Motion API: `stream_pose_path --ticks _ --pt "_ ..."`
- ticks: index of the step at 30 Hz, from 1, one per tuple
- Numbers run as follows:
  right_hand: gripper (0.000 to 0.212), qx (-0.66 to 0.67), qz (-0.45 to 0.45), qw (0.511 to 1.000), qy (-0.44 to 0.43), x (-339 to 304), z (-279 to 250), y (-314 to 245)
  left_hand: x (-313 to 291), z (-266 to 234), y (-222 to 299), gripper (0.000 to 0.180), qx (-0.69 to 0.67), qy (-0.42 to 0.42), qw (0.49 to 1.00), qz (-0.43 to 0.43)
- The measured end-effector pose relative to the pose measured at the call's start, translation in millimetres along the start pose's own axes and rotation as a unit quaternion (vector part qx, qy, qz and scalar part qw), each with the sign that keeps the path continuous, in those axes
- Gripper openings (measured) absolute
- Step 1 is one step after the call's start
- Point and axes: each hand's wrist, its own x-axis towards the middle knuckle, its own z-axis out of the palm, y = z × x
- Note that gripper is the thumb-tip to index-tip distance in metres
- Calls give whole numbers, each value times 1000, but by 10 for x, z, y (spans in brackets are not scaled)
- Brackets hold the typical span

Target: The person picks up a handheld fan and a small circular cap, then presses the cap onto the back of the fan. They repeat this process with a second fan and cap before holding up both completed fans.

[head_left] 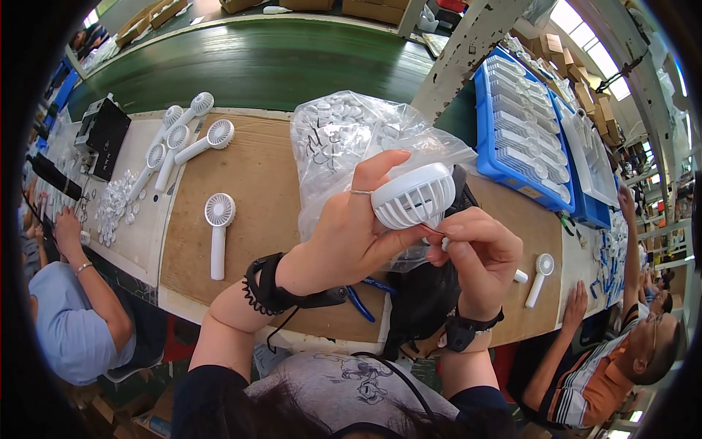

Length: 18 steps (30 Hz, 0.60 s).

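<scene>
My left hand (pixel 340 234) is closed around a white handheld fan head (pixel 414 196), its slatted grille turned up and toward me. Thin dark red wires (pixel 433 230) come out at the fan's lower side. With thumb and fingertips my right hand (pixel 484 256) pinches these wires close to the fan. A small white piece (pixel 445 244) shows at the right fingertips, too small to make out. Behind my hands lies a clear plastic bag (pixel 314 175) of small white parts. Below them are blue-handled pliers (pixel 360 304) and a black bundle (pixel 420 304), partly hidden by my arms.
Finished-looking white fans (pixel 219 238) lie on the brown board at left, another fan (pixel 540 281) at right. Loose white pieces (pixel 117 205) are heaped at far left. A blue crate (pixel 526 192) holds clear trays. A green conveyor belt (pixel 256 69) runs behind. Co-workers (pixel 80 314) sit on both sides.
</scene>
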Motion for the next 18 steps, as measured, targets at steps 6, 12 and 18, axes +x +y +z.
stream_pose_path --ticks 6,12,18 --pt "23 -155 -62 984 -63 32 -71 -45 21 -6 -18 64 -23 -11 1000 3" --pt "27 -289 -157 944 -33 29 -39 -66 27 -31 27 60 -38 -36 998 -40" --pt "34 -465 -323 823 -54 24 -73 -73 46 -27 54 54 -48 -49 995 -68"
